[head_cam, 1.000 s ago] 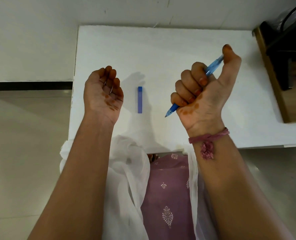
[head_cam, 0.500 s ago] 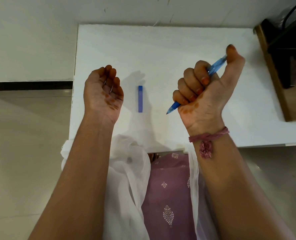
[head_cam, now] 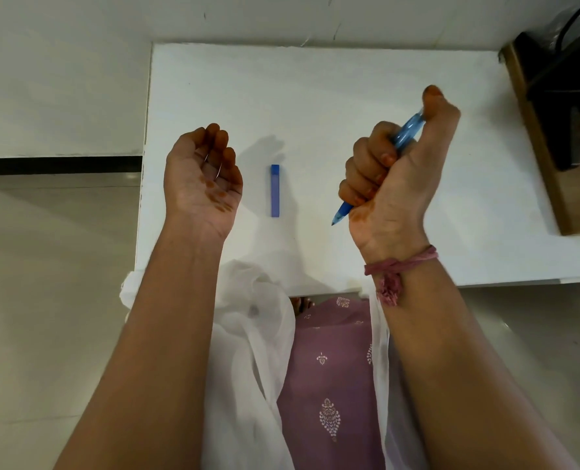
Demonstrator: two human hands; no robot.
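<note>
1. The right hand [head_cam: 390, 184] is held up over the white desk [head_cam: 315, 89], palm side towards the camera, with its fingers curled tight into a fist round a blue pen [head_cam: 406, 130]
2. The pen runs slantwise through that fist. Its top end comes out above the forefinger, where the thumb [head_cam: 432, 100] presses on it, and its tip sticks out below the little finger, pointing down and to the left
3. The left hand [head_cam: 202, 184] is raised too, palm up, with its fingers loosely curled and holding nothing; it is well apart from the pen
4. A short blue stick [head_cam: 275, 191] lies flat on the desk between the two hands, its length pointing away from the person, and neither hand touches it
5. A pink thread [head_cam: 400, 262] is tied round the right wrist
6. A white scarf [head_cam: 247, 334] hangs below the near edge of the desk, and a wooden box [head_cam: 536, 147] stands at the desk's right edge
</note>
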